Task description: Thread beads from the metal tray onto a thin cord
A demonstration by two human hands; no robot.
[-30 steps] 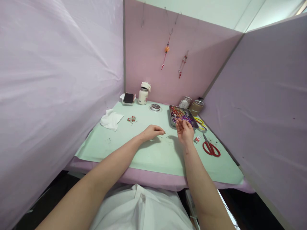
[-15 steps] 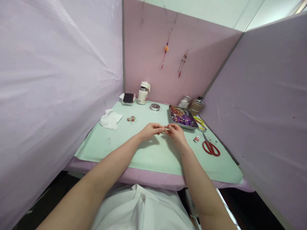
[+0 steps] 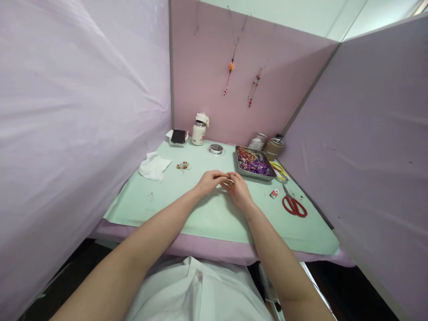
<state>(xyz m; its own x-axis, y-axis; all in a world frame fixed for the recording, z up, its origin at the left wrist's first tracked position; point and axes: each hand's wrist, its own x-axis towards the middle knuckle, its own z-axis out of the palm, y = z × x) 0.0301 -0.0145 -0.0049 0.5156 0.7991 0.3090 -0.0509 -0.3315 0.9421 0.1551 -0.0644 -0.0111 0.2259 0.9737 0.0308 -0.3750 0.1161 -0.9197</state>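
Observation:
My left hand (image 3: 211,180) and my right hand (image 3: 236,186) meet at the fingertips above the middle of the green-covered table (image 3: 207,218). Both are pinched closed, and whatever lies between the fingers is too small and hidden to name. Just to the right of my right hand stands a metal tray (image 3: 264,177) heaped with orange, red and purple beads. Left of my left hand lies a small cluster of red and clear beads (image 3: 183,166). A spool of thin wire or thread (image 3: 216,149) rests behind my hands.
Red-handled scissors (image 3: 294,206), a small red-and-white packet (image 3: 275,192) and a yellow-handled tool (image 3: 278,168) lie on the right. A white cloth (image 3: 154,167), a phone-like dark block (image 3: 179,137) and a bottle (image 3: 199,130) are at left and back. Jars (image 3: 274,148) stand behind the tray; beaded strands (image 3: 231,67) hang above.
My right hand has shifted slightly left, its fingers now overlapping those of my left hand. A pale thin bit seen between the fingers earlier is now hidden.

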